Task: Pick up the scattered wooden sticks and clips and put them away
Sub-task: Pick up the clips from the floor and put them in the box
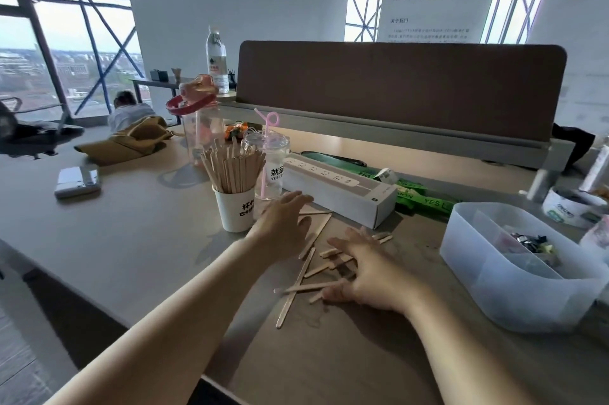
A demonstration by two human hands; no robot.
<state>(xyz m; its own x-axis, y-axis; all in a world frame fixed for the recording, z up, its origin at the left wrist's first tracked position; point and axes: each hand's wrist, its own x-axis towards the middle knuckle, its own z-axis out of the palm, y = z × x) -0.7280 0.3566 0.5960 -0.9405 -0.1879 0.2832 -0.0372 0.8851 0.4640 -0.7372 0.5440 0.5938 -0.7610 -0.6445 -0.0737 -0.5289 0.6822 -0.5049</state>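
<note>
Several flat wooden sticks (298,286) lie scattered on the grey table between my hands. My left hand (283,223) hovers over the far end of the pile with straight fingers, just right of a white paper cup (234,210) packed with upright sticks. My right hand (369,269) lies spread flat on the sticks, fingers pointing left and covering some of them. A translucent plastic bin (514,286) at the right holds dark clips (530,241) in a divided compartment.
A white power strip box (342,190) lies just behind the sticks, with green packaging behind it. A clear cup with a pink straw (268,170), a pink-lidded bottle (201,127) and a water bottle stand beyond the paper cup. A brown divider panel closes the back.
</note>
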